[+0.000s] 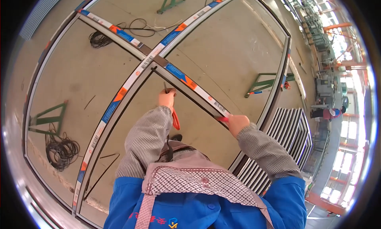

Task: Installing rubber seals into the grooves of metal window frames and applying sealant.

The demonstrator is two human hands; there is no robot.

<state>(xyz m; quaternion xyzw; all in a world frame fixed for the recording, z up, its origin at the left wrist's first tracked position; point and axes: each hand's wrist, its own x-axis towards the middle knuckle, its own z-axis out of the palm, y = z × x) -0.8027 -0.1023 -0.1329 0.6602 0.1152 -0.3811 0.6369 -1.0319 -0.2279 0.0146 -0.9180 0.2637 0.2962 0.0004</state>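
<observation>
Stretched out before me is a large metal window frame (104, 137), its bars covered with blue, white and orange protective film. My left hand (167, 98) is closed inside one opening, below the cross joint. A short dark tip sticks up from its fingers and a red, loop-like handle (175, 119) hangs below; the exact kind of tool is unclear. My right hand (239, 125) grips a pink-red handled tool (224, 119), whose tip meets the inner edge of the right-hand crossbar (190, 84). A dark strip (170, 151) hangs near my waist.
Green metal stands (49, 115) show beneath the frame at left, right (264, 84) and far side. Coiled black cable (61, 151) lies on the floor at left, another coil (100, 39) farther off. Stacked metal profiles (285, 137) sit at right. A person (331, 113) is near machines beyond.
</observation>
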